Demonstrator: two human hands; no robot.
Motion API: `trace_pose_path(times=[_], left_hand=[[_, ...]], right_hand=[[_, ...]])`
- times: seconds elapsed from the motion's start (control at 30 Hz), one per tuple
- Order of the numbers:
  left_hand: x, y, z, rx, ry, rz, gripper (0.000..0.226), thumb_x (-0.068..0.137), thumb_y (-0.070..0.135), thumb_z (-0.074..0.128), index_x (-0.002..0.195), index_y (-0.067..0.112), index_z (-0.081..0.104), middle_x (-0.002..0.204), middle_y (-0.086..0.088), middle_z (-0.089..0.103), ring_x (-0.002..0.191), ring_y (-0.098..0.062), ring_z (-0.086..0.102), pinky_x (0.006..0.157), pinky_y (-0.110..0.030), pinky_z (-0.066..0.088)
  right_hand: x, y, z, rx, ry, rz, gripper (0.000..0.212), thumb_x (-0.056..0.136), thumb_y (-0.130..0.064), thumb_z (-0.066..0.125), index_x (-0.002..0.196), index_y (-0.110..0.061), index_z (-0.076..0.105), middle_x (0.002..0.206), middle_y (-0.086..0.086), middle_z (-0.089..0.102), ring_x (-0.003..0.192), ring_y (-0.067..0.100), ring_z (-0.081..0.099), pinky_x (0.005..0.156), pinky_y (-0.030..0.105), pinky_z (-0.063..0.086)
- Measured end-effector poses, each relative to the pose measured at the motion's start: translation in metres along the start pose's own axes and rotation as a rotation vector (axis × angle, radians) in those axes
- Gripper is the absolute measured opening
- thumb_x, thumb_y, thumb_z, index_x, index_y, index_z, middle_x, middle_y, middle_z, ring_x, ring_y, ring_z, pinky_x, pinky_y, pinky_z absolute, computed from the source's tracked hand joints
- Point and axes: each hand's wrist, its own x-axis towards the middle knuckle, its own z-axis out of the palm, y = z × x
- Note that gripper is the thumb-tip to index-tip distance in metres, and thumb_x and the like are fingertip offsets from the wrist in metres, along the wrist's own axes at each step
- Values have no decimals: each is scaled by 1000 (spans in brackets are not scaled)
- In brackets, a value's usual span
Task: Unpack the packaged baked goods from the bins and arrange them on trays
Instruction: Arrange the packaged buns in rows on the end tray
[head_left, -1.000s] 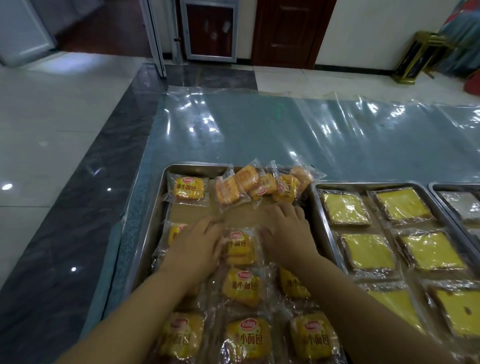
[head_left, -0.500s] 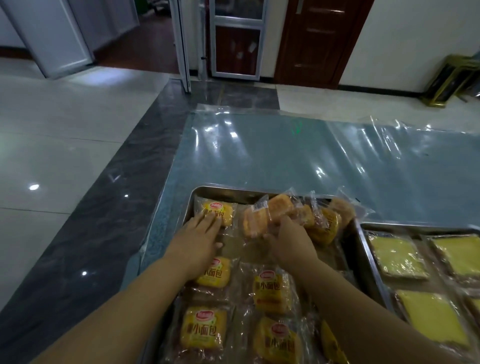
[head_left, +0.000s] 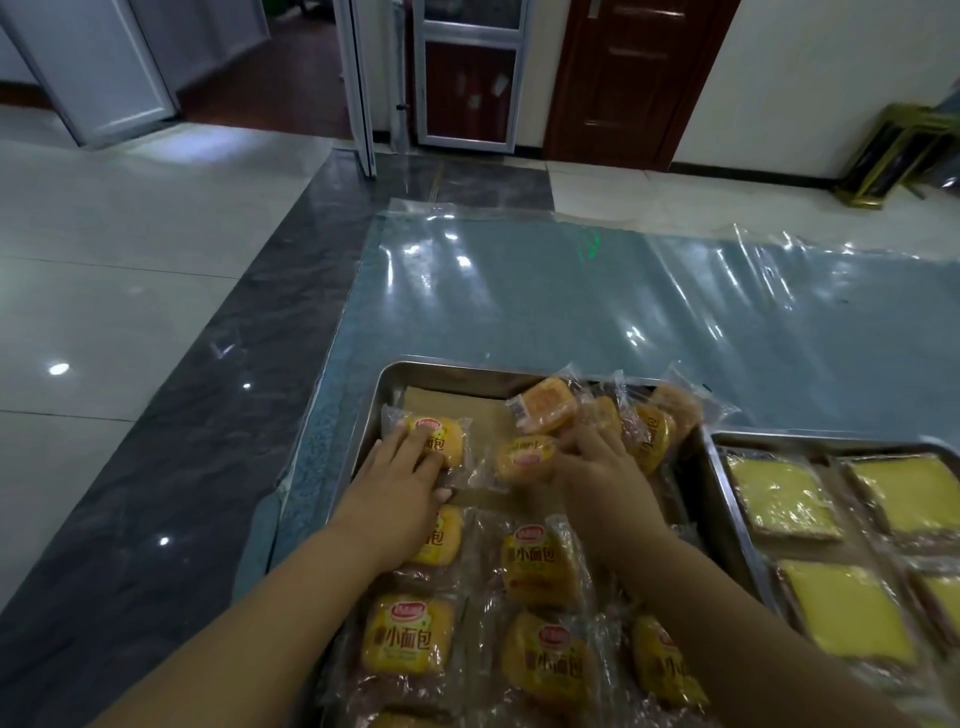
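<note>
The left hand (head_left: 400, 483) lies flat, fingers straight, pressing a wrapped small bread (head_left: 441, 439) in the far-left corner of the steel tray (head_left: 396, 372). Just beside it to the right, the right hand (head_left: 602, 478) curls its fingers on a second bread packet (head_left: 522, 460), in front of the heaped packets (head_left: 652, 434) along the far rim.

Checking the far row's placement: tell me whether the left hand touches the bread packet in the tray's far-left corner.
Touching. In the head view, the left hand lays straight fingers on the far-left bread packet, covering part of its label.
</note>
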Motion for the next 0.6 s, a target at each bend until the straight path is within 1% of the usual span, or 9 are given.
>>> trace_pose_path(times=[0.07,0.13,0.23,0.3,0.33,0.4,0.47,0.53,0.6], left_hand=[[-1,1,1,-34,-35,-22,47,99,40,28,142,23,29,157,-1,6,144,-23,-3,116,-40,2],[-3,2,0,-42,-28,-30,43,99,38,29,140,25,32,157,0,11,144,-22,3,116,-41,3],[-8,5,-1,-67,-4,-35,39,99,36,31,137,29,36,155,1,17,144,-21,8,116,-42,4],[-12,9,-2,-89,23,-36,38,99,35,32,136,30,37,154,2,19,143,-21,9,117,-42,4],[-13,11,-2,-86,41,-29,38,99,34,32,136,31,38,154,2,20,143,-21,9,117,-42,3],[-14,16,-3,-67,80,-6,38,98,34,32,135,29,40,151,2,25,142,-19,11,117,-41,3],[-12,24,-5,-87,129,6,37,97,35,33,131,28,44,144,3,35,137,-16,20,115,-40,8],[-8,32,-7,-120,157,-13,36,96,38,34,128,28,47,135,7,43,128,-14,27,110,-39,17],[-3,39,-7,-122,138,-41,37,96,41,33,129,29,45,133,9,44,125,-14,28,106,-39,19]], right_hand=[[-10,6,5,47,-166,-3,24,86,-22,57,108,-24,68,120,-4,52,114,17,41,97,31,41],[-18,7,8,149,-242,33,28,89,-16,54,113,-22,66,127,-5,46,119,17,38,102,31,37],[-23,7,12,218,-268,88,31,89,-11,54,117,-22,64,132,-8,41,122,13,37,104,27,35],[-22,6,14,245,-279,111,34,89,-7,54,118,-21,63,133,-10,40,121,11,39,102,23,36],[-21,6,15,260,-280,117,33,89,-8,54,117,-21,64,131,-10,41,119,11,40,100,23,37],[-17,6,17,309,-254,139,27,89,-16,57,114,-21,65,125,-10,44,114,11,43,98,25,41],[-12,6,19,387,-165,244,27,88,-20,59,115,-20,62,122,-5,46,108,12,46,92,24,43],[-4,5,19,486,-95,426,31,89,-24,58,119,-21,55,124,-1,43,103,15,48,85,24,42],[3,6,20,555,-149,613,38,88,-29,61,123,-23,47,124,-3,40,97,12,47,80,26,42]])
